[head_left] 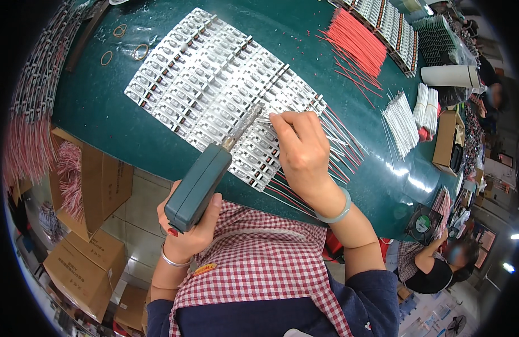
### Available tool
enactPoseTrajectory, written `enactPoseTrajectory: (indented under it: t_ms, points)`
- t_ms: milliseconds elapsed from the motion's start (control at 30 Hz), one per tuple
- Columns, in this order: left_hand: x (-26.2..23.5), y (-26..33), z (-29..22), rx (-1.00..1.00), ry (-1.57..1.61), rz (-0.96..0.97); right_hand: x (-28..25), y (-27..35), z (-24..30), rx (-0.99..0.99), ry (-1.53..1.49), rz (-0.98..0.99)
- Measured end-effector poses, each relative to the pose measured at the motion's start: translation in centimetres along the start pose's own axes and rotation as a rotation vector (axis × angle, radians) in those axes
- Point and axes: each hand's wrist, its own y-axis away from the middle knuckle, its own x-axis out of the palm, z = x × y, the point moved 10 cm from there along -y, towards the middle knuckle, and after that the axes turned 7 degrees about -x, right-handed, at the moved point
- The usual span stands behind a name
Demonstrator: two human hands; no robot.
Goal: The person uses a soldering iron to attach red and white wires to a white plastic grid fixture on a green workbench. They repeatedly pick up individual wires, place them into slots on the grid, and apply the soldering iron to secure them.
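Note:
My left hand (191, 242) is wrapped round a dark green soldering gun (199, 185), whose metal tip reaches up and right to the boards. Beneath the tip lies a large panel of small white circuit boards (206, 76), laid out in rows on the green table (94, 121). My right hand (305, 150) is closed in a pinch over the panel, with thumb and forefinger right beside the tip. What these fingertips hold is too small to make out. Red and white wires (341, 147) trail from the panel's right-hand rows, partly under my right hand.
Red wires (357, 45) and white wires (401, 124) lie in bundles on the right. More board panels (391, 31) stand at the far right. Rubber bands (140, 52) lie far left. Cardboard boxes (110, 188) stand at the left below the table. A co-worker (433, 269) sits at right.

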Motion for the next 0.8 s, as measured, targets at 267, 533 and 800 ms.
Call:
enactPoseTrajectory:
  t_ms: [267,533,800]
  points:
    - [0.16,-0.06,-0.25,-0.012,-0.001,0.026,0.21,-0.11,0.16,-0.016,0.016,0.006]
    - [0.43,-0.08,-0.12,-0.044,-0.035,0.045,0.36,-0.27,0.33,-0.022,0.028,0.024]
    - [-0.18,0.45,-0.63,0.091,-0.081,-0.001,0.32,-0.42,0.52,-0.036,0.041,0.011]
